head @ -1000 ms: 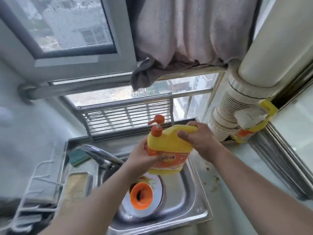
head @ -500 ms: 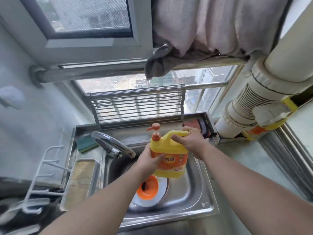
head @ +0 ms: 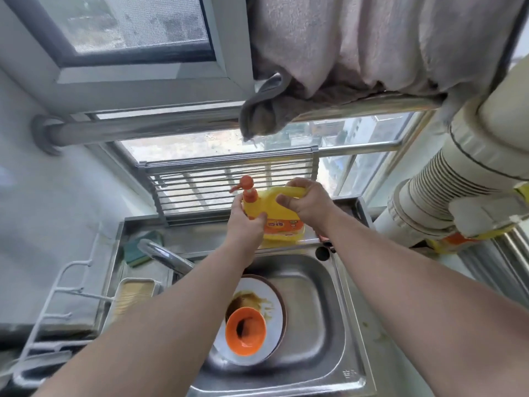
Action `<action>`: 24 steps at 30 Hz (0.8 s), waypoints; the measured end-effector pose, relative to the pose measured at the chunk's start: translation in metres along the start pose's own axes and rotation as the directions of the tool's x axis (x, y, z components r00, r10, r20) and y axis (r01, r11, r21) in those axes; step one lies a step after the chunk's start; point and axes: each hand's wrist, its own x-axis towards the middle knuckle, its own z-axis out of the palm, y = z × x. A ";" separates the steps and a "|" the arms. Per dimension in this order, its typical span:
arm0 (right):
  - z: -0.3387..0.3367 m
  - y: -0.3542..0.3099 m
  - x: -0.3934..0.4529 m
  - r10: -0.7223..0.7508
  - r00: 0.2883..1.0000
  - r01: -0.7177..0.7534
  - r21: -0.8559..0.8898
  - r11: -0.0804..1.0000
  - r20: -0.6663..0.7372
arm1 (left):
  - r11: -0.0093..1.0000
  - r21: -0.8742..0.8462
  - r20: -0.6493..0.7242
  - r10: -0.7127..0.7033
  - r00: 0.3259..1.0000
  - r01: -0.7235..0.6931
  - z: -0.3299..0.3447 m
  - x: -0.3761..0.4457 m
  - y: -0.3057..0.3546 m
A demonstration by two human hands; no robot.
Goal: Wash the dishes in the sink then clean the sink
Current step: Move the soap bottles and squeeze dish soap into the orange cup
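Daylight comes through a grey-framed window point(head: 137, 32) with a mesh screen, and through lower panes point(head: 357, 133) that show buildings far below. A steel rail point(head: 148, 128) crosses under the frame, fixed to the pale wall point(head: 43, 202) at the left; a pinkish towel point(head: 372, 38) and a grey cloth point(head: 263, 116) hang over it. At the right runs a thick white ribbed duct point(head: 446, 173), perhaps an exhaust pipe. A white wire rack point(head: 57, 296) stands at the lower left.
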 end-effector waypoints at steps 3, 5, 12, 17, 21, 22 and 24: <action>0.005 0.008 0.014 0.023 0.999 -0.024 0.042 0.999 0.032 | 0.999 -0.044 -0.043 -0.016 0.999 0.014 0.004 0.003 -0.007; 0.005 0.008 0.023 0.039 0.998 -0.042 0.060 0.997 0.048 | 0.998 -0.057 -0.073 -0.019 0.997 0.014 0.004 0.005 -0.010; -0.001 0.007 0.039 0.021 0.987 -0.012 -0.055 0.998 0.159 | 1.000 -0.008 -0.115 -0.018 0.993 0.017 0.008 0.003 -0.018; -0.008 0.005 0.020 -0.037 0.996 0.059 -0.291 0.955 0.081 | 0.995 -0.012 -0.067 -0.103 0.992 0.102 0.012 -0.018 -0.017; -0.012 0.033 -0.026 -0.017 0.996 0.000 -0.198 0.980 -0.085 | 0.964 0.158 0.023 -0.218 0.976 0.212 0.010 -0.063 -0.055; -0.010 0.051 -0.039 0.028 0.989 -0.051 -0.160 0.986 -0.145 | 0.942 0.225 0.053 -0.269 0.962 0.251 0.004 -0.072 -0.076; 0.001 0.093 -0.064 0.162 0.964 -0.189 -0.118 0.975 -0.211 | 0.873 0.386 0.072 -0.351 0.934 0.298 -0.017 -0.090 -0.116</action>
